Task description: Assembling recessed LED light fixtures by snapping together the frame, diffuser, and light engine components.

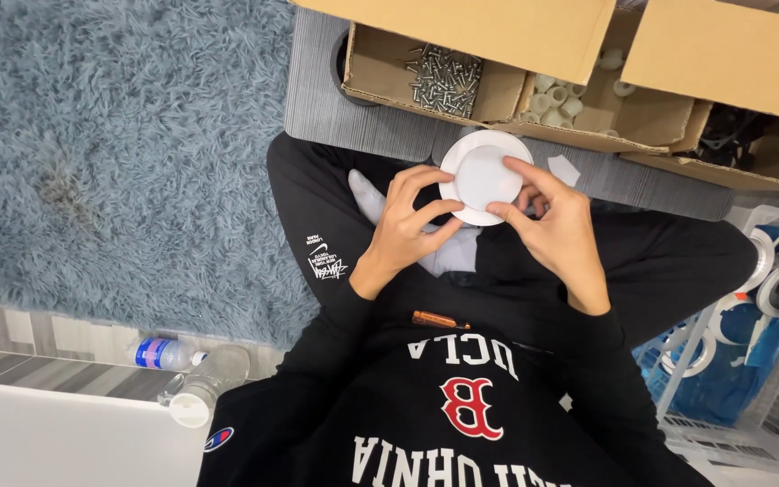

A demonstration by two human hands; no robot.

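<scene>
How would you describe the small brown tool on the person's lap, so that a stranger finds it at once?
Start at the black sweatshirt. Just above its letters, below the left hand, lies a short screwdriver. It alone is amber-brown against the black clothes.

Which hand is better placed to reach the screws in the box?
Probably the left hand: the screws lie up-left of the white disc, on its side. The right hand sits farther away.

We sit on a home floor: shaggy blue rug, cardboard boxes of screws, water bottle.
</scene>
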